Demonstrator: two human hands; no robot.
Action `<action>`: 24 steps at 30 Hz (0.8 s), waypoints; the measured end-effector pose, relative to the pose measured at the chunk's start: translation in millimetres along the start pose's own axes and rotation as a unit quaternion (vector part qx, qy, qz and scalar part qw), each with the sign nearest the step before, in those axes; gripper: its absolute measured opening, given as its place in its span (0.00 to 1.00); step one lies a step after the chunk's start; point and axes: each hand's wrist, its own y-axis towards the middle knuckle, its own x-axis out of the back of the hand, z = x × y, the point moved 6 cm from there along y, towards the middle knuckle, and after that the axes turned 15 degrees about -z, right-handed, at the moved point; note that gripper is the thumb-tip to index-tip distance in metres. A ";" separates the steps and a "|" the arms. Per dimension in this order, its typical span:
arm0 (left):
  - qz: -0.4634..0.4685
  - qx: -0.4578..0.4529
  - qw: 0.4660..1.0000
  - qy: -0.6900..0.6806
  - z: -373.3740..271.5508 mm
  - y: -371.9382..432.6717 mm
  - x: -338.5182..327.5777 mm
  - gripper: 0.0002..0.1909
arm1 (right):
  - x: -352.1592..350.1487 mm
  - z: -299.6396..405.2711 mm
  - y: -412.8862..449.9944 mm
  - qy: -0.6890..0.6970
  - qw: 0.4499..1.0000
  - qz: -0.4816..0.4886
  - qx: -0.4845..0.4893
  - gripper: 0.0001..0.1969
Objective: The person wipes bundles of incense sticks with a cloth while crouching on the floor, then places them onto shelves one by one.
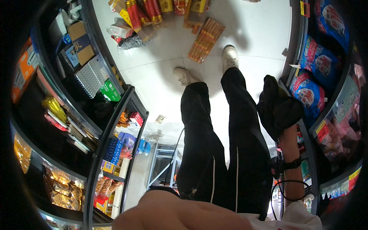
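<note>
My right hand [277, 106], in what looks like a black glove, hangs beside my right thigh, close to the right shelf. Its fingers blend into the dark fabric, so whether it holds anything is unclear. A black strap with a small device and a looped cable is on that forearm. My left hand is out of view; bare skin of an arm, close to the camera, fills the bottom edge. Before me on the tiled floor lie a flat pack of red and gold sticks [206, 40], red rolls with gold ends [133, 14] and a crumpled clear plastic wrapper [132, 42].
Dark shelving with boxes, a green carton [110, 90] and gold packets [64, 189] stands at left. Blue bags [307, 92] fill the right shelf. A metal frame [162, 161] stands beside my left leg. Two white shoes [230, 56] are on the floor.
</note>
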 end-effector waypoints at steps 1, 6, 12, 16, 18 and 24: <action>-0.005 -0.003 1.000 -0.007 -0.4 -0.8 3.9 0.09 | 2.6 1.9 0.2 -0.027 0.999 0.004 0.017 0.29; -0.036 -0.021 0.999 -0.018 -19.9 0.4 9.9 0.09 | -0.8 17.4 -7.2 -0.300 0.930 0.032 0.208 0.30; -0.246 -0.102 0.954 0.135 -35.3 -32.6 38.1 0.06 | 8.5 -2.7 8.1 0.029 0.999 -0.022 -0.022 0.27; -0.286 -0.035 0.793 0.537 -16.7 -45.3 72.8 0.19 | 4.2 -0.9 28.0 0.057 0.998 0.020 -0.033 0.24; -0.239 0.048 0.672 0.699 20.2 -44.4 101.5 0.27 | 1.8 6.0 39.1 0.060 0.997 0.031 -0.029 0.22; -0.139 0.070 0.707 0.690 128.9 -35.5 98.8 0.38 | -99.4 87.8 -24.5 -0.415 0.832 0.067 0.362 0.23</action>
